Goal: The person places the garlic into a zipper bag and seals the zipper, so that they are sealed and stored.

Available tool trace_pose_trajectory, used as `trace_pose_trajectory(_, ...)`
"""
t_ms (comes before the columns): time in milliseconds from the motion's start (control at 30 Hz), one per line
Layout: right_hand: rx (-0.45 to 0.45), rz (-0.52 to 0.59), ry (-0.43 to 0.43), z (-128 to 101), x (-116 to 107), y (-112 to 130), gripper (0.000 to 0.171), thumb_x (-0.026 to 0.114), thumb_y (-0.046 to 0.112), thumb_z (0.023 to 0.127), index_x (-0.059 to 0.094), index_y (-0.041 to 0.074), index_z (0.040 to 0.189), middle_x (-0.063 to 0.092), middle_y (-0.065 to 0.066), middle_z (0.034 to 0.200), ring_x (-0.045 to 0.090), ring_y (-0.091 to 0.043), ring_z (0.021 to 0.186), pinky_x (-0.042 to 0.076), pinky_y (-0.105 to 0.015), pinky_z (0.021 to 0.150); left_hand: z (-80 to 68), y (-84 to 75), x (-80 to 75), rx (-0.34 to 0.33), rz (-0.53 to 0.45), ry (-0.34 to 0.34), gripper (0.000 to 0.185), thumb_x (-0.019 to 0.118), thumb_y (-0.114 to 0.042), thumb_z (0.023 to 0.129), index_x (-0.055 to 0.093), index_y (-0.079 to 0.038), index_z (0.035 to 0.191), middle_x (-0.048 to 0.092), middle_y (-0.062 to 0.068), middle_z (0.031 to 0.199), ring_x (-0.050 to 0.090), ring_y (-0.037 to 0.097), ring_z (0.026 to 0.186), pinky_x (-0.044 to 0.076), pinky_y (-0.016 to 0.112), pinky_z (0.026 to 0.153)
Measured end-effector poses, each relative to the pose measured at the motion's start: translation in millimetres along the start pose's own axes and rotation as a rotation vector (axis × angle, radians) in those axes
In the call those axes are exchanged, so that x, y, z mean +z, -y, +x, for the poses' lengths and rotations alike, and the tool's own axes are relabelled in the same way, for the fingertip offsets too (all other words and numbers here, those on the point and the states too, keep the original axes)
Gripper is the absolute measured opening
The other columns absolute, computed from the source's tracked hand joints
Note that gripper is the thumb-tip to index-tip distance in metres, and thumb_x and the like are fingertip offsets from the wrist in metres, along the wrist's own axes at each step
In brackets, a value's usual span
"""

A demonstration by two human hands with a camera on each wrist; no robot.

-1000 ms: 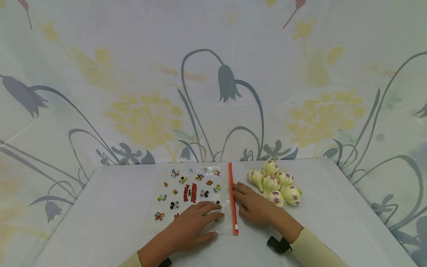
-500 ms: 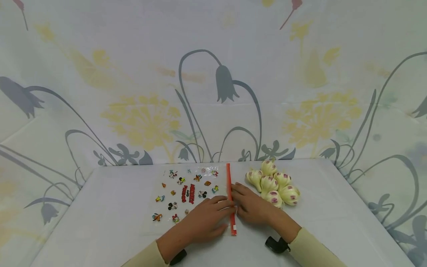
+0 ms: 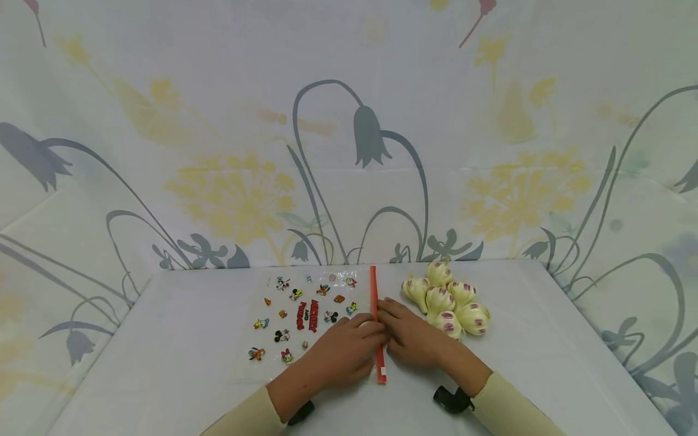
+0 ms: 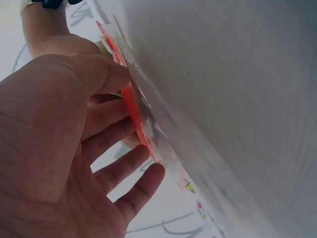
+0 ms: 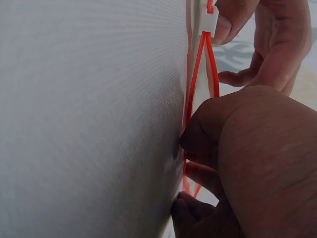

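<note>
A clear zip bag (image 3: 307,316) printed with small cartoon figures lies flat on the table, its red zip edge (image 3: 373,289) to the right. My left hand (image 3: 346,351) reaches over the bag and pinches the red edge, thumb on one side and fingertips on the other. Close against it, my right hand (image 3: 412,336) grips the same edge from the right. In the right wrist view the two red strips (image 5: 213,74) stand apart, leaving a narrow gap below the white slider (image 5: 208,22). The left thumb (image 5: 224,29) is right beside that slider.
Several garlic bulbs (image 3: 447,300) with purple streaks sit in a cluster just beyond my right hand. A white cloth (image 3: 180,357) covers the table. Behind it hangs a flower-patterned curtain (image 3: 240,200). A black wrist camera (image 3: 452,399) sits at my right sleeve.
My left hand has moved right from the printed middle of the bag to the red edge, and its fingers now close there. The right hand stays at the edge.
</note>
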State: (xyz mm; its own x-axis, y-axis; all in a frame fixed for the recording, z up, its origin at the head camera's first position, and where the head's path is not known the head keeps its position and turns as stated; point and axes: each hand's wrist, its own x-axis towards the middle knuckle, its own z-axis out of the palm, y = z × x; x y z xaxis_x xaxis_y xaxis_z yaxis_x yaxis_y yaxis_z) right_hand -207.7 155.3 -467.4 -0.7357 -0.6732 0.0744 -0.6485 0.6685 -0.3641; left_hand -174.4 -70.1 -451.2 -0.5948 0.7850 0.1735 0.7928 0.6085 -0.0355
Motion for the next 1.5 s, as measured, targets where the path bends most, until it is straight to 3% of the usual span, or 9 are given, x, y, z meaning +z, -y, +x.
trace_pose_trajectory(467, -0.027, 0.022, -0.009, 0, 3, 1, 0.057, 0.058, 0.005, 0.101, 0.047, -0.003, 0.157, 0.038, -0.019, 0.168, 0.033, -0.045, 0.155, 0.033, -0.057, 0.123, 0.1, -6.1, -0.8, -0.117, 0.057, 0.097, 0.044, 0.072, -0.049, 0.099, 0.072, -0.022, 0.133, 0.061, -0.005, 0.135, 0.053, 0.021, 0.126, 0.054, 0.044, 0.105)
trace_pose_trajectory(667, -0.021, 0.016, -0.009, 1, 3, 1, 0.058, 0.060, 0.007, 0.101, 0.046, -0.001, 0.158, 0.037, -0.018, 0.169, 0.032, -0.044, 0.156, 0.033, -0.057, 0.123, -3.7, -12.1, -2.8, -0.162, 0.071, 0.103, 0.036, 0.070, -0.049, 0.100, 0.075, -0.023, 0.125, 0.060, -0.005, 0.125, 0.053, 0.020, 0.113, 0.056, 0.039, 0.091)
trace_pose_trajectory(733, -0.014, 0.013, -0.007, 1, 3, 1, 0.059, 0.060, 0.008, 0.102, 0.046, -0.001, 0.158, 0.036, -0.017, 0.169, 0.032, -0.044, 0.156, 0.033, -0.057, 0.123, -5.6, -14.8, -3.6, -0.187, 0.043, 0.129, 0.036, 0.070, -0.049, 0.100, 0.074, -0.022, 0.125, 0.061, -0.005, 0.123, 0.054, 0.021, 0.115, 0.056, 0.041, 0.091)
trace_pose_trajectory(867, -0.012, 0.017, -0.006, 1, 2, 2, 0.059, 0.059, 0.007, 0.102, 0.046, 0.000, 0.159, 0.036, -0.017, 0.169, 0.031, -0.044, 0.157, 0.033, -0.056, 0.123, -9.4, -19.8, -4.9, -0.253, -0.058, 0.219, 0.048, 0.070, -0.049, 0.100, 0.068, -0.019, 0.138, 0.061, -0.005, 0.141, 0.054, 0.028, 0.135, 0.055, 0.052, 0.101)
trace_pose_trajectory(1033, -0.015, 0.020, -0.002, 1, 2, 2, 0.058, 0.058, 0.006, 0.102, 0.046, -0.001, 0.158, 0.036, -0.017, 0.169, 0.031, -0.044, 0.157, 0.034, -0.057, 0.123, -12.9, -25.2, -4.8, -0.313, -0.118, 0.303, 0.064, 0.068, -0.053, 0.101, 0.057, -0.016, 0.152, 0.050, -0.002, 0.161, 0.043, 0.034, 0.151, 0.047, 0.063, 0.110)
trace_pose_trajectory(1267, -0.022, 0.016, -0.006, 0, 3, 0, 0.059, 0.058, 0.006, 0.101, 0.046, -0.001, 0.158, 0.036, -0.017, 0.169, 0.031, -0.044, 0.156, 0.033, -0.058, 0.123, -19.4, -33.5, -2.3, -0.348, -0.138, 0.340, 0.082, 0.064, -0.065, 0.098, 0.046, -0.013, 0.160, 0.036, 0.004, 0.171, 0.031, 0.039, 0.158, 0.038, 0.070, 0.114)
trace_pose_trajectory(1500, -0.027, 0.016, -0.010, -1, 2, 0, 0.059, 0.058, 0.006, 0.101, 0.045, -0.001, 0.159, 0.036, -0.017, 0.169, 0.031, -0.045, 0.156, 0.033, -0.058, 0.123, -28.3, -39.5, -2.6, -0.402, -0.255, 0.343, 0.088, 0.059, -0.074, 0.096, 0.036, -0.028, 0.167, 0.022, -0.005, 0.177, 0.017, 0.051, 0.159, 0.027, 0.087, 0.106)
